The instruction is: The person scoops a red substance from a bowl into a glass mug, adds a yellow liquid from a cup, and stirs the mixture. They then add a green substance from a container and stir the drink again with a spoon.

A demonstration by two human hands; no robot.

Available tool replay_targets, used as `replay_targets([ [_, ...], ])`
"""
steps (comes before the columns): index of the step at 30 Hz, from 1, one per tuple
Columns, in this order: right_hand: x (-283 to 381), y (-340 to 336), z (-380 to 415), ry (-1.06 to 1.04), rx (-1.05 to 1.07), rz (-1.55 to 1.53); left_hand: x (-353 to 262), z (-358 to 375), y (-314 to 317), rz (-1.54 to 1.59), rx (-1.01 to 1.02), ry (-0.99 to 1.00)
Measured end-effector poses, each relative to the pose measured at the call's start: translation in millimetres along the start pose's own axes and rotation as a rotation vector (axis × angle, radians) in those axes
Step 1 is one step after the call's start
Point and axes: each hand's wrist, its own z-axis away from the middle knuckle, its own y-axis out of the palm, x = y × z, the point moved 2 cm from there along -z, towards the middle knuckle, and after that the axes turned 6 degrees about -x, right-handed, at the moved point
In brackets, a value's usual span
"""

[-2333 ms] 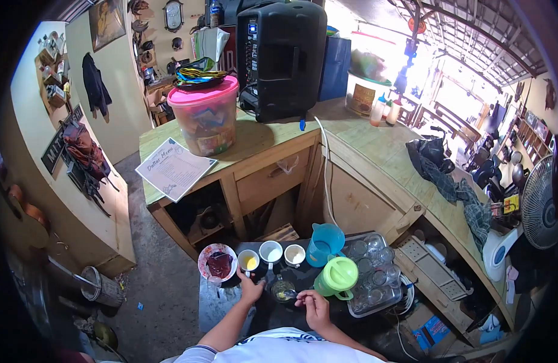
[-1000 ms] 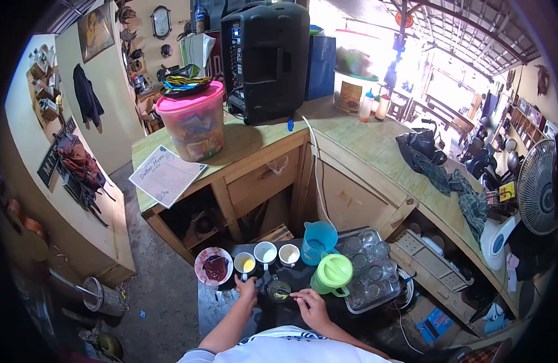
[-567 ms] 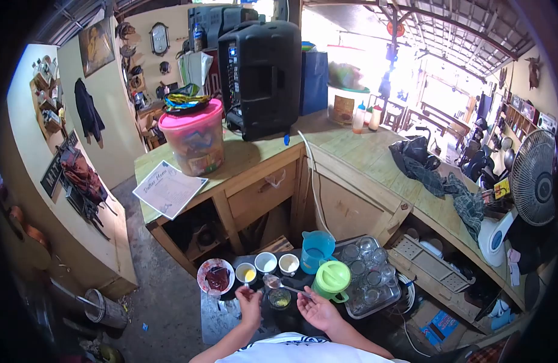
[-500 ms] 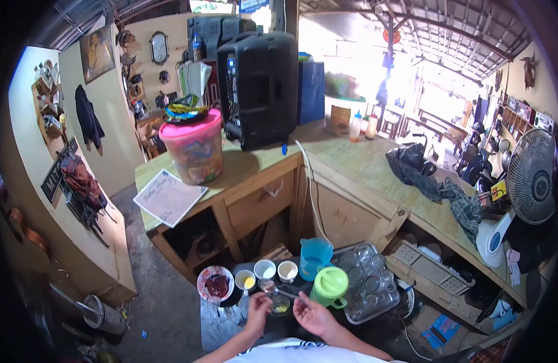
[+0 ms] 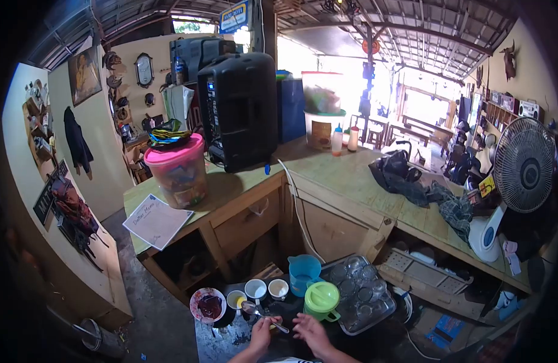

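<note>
My left hand (image 5: 261, 336) pinches a metal spoon (image 5: 251, 308) by its handle, the bowl pointing up and left. My right hand (image 5: 314, 334) is just right of the handle's end, fingers apart and holding nothing. A small glass dish is mostly hidden behind my hands. Beyond the spoon stand a cup with something yellow (image 5: 235, 300), a white cup (image 5: 255, 289) and a cup with pale contents (image 5: 278, 290). To their left, a patterned plate (image 5: 195, 298) holds a dark red mass. A lidded green pitcher (image 5: 322, 300) stands right of the cups, near a blue jug (image 5: 304, 275).
A metal tray (image 5: 385, 307) of upturned glasses lies right of the pitchers. Behind rises a wooden counter (image 5: 242, 181) with a pink-lidded bucket (image 5: 175, 172), a menu sheet (image 5: 156, 221) and a black speaker (image 5: 239, 112). A white fan (image 5: 528, 166) stands at the right.
The spoon has passed from my right hand's fingers into my left hand, and my right hand has opened. The view has tilted up and turned slightly right.
</note>
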Motion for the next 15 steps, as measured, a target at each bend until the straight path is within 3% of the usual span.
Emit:
replay_targets([
  [1, 8, -7, -8, -0.318, 0.022, 0.177, -9, 5, -1, 0.016, -0.039, -0.008],
  [2, 14, -21, -11, -0.464, -0.132, 0.421, -18, 10, -1, 0.032, -0.079, -0.015],
  [4, 63, -20, -11, -1.021, -0.380, 0.851, -23, 10, -6, 0.067, -0.121, -0.042],
  [6, 57, -35, -36, -0.976, -0.407, 0.895, -10, -3, -24, 0.025, -0.102, 0.048],
  [8, 41, -49, -59, -0.744, -0.594, 0.999, -16, -1, -26, 0.019, -0.163, 0.021],
  [10, 22, -62, -71, -0.623, -0.558, 1.040, -13, -5, -36, -0.015, -0.267, 0.067],
  [13, 11, -71, -79, -0.492, -0.605, 0.851, -16, -1, -36, -0.086, -0.347, 0.086],
  [15, 2, -86, -86, -0.284, -0.500, 0.882, -10, -1, -42, -0.135, -0.377, 0.073],
])
